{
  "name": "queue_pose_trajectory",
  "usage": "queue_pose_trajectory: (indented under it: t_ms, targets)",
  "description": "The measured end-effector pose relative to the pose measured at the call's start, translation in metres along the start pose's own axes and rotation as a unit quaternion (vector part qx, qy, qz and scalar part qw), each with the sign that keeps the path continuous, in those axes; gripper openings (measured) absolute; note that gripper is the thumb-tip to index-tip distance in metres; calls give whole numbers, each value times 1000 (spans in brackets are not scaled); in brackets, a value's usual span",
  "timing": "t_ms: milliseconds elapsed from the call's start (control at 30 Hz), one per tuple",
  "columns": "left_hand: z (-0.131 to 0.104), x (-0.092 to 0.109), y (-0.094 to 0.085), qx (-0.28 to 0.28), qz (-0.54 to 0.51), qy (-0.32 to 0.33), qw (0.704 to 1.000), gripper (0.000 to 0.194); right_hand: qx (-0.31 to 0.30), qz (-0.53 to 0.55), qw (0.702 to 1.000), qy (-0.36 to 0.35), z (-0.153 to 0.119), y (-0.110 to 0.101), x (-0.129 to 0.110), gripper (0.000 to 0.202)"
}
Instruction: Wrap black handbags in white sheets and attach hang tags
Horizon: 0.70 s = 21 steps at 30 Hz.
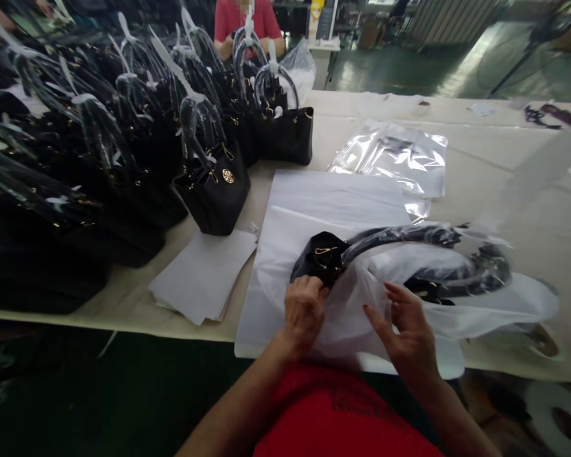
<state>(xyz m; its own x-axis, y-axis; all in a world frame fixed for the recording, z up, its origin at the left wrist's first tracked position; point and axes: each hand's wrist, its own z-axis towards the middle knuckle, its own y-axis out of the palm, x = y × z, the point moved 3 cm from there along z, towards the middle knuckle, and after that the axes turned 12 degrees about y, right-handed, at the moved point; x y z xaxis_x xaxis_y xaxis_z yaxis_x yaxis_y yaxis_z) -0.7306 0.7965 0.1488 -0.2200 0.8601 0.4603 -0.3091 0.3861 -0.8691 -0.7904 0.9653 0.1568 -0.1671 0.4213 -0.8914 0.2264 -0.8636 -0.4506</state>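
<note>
A black handbag (320, 257) with a gold clasp lies on its side in front of me, partly covered by thin white wrapping (356, 317). Its long handles (409, 236), sleeved in clear plastic, stretch to the right. My left hand (305, 311) is closed at the bag's near edge, fingers curled over it; the fingertips are partly hidden. Just right of it, my right hand (406, 333) is at the white wrapping, thumb and fingers apart. Beneath the bag is a stack of large white sheets (290, 190).
Many black handbags (219, 190) with wrapped handles crowd the table's left side. A pile of white paper (204, 273) lies near the front edge, and clear plastic bags (400, 155) lie farther back. A person in a red top (223, 25) is across the table.
</note>
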Motion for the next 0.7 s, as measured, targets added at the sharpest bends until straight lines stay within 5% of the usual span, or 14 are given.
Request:
queue_pose_trajectory:
  t_ms: [167, 300, 433, 567, 700]
  targets:
    - [10, 4, -17, -8, 20, 18, 1000, 12, -123, 192, 966, 119, -10, 14, 4, 59]
    - [19, 9, -31, 13, 50, 75, 996, 13, -151, 273, 937, 158, -15, 19, 1, 62]
    - [38, 12, -50, 1, -25, 23, 999, 10, -181, 347, 904, 172, -19, 23, -1, 64]
    - [67, 14, -62, -89, -210, -73, 971, 17, -261, 238, 930, 104, -22, 37, -6, 50]
    - [88, 23, -70, -247, -360, -160, 885, 22, -293, 60, 953, -40, -24, 62, -21, 42]
